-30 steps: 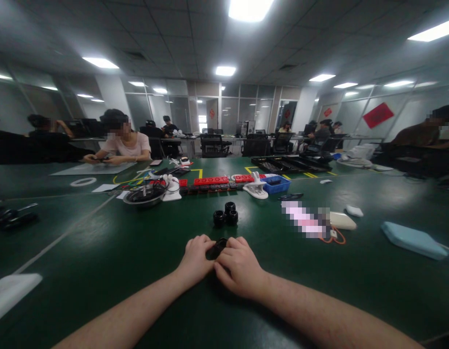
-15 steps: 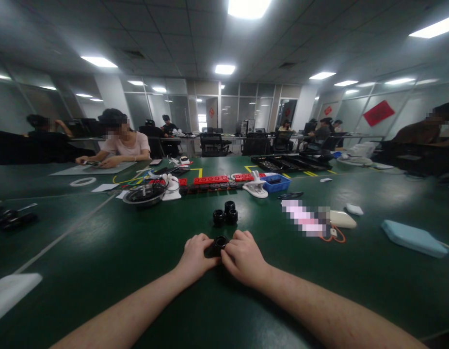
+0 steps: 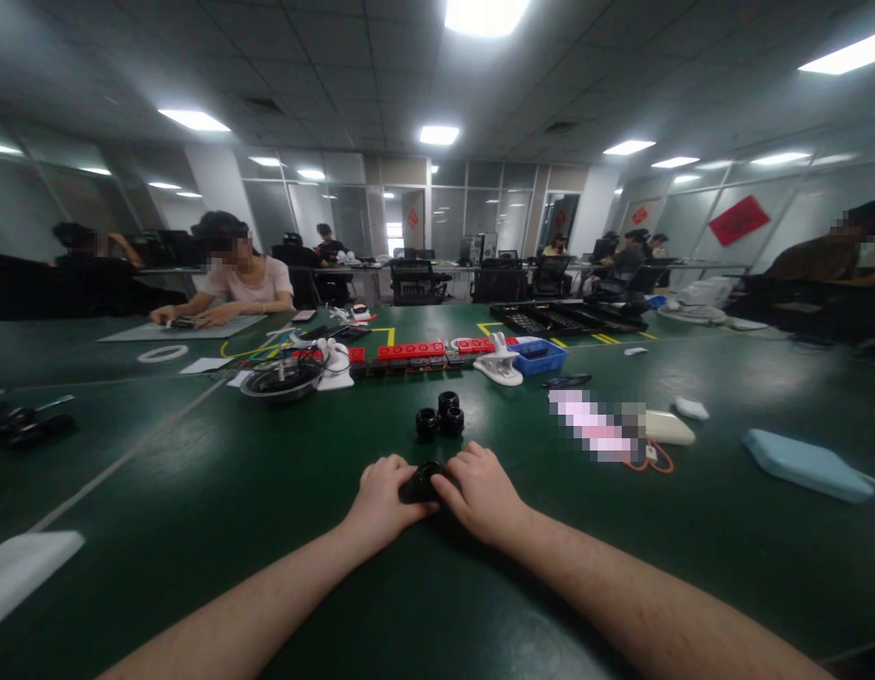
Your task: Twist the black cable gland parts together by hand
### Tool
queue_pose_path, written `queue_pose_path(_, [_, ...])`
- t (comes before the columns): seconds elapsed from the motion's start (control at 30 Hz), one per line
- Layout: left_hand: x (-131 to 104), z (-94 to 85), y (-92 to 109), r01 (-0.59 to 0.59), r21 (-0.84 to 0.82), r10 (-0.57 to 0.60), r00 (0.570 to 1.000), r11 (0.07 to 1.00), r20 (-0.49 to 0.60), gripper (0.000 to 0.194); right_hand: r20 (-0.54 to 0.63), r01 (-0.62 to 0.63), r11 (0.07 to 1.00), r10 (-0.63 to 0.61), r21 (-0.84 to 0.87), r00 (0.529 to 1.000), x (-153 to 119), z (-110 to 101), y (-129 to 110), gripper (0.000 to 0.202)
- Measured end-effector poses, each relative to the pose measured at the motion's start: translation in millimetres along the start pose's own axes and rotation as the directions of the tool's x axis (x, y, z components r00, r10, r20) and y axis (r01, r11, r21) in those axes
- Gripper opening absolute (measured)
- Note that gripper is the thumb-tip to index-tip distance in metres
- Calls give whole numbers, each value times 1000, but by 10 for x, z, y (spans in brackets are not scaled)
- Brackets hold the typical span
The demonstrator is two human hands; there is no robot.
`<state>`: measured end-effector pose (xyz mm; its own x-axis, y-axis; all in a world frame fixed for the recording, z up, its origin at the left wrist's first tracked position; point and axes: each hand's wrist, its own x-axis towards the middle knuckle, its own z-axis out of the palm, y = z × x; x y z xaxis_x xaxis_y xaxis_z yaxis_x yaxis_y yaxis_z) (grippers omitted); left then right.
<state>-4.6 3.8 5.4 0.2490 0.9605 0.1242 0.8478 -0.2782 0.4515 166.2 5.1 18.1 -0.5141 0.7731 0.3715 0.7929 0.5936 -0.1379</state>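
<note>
A black cylindrical part (image 3: 424, 480) is between my two hands, low over the green table (image 3: 282, 604). My left hand (image 3: 386, 496) is closed on its left side, thumb and fingers round it. On the other side, my right hand (image 3: 480, 493) grips it, with the thumb at its top opening. Just beyond my hands, several black ring-shaped parts (image 3: 450, 422) stand grouped on the table.
Farther back are red blocks in a row (image 3: 411, 350), a blue bin (image 3: 539, 357), a white clamp (image 3: 499, 364) and a dish of cables (image 3: 282, 376). To the right lie a light-blue case (image 3: 806, 463) and a cream object (image 3: 668, 427). A person (image 3: 243, 269) sits at the back left.
My right hand has shifted slightly, and its thumb now lies nearer the top of the black part. The left hand has barely moved.
</note>
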Motion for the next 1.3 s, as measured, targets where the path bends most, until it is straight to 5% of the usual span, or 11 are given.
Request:
queue_pose_path(0.83, [-87,-98,154,-38,10,37,992,999,119,32,86,-56,995,49,84,995,35,-20,-74,52])
queue_pose_path(1.3, [-92,-71,137,-70,-29,73,988,997,136,31,34,-1,986,-5,167,999,11,-46,-95,27])
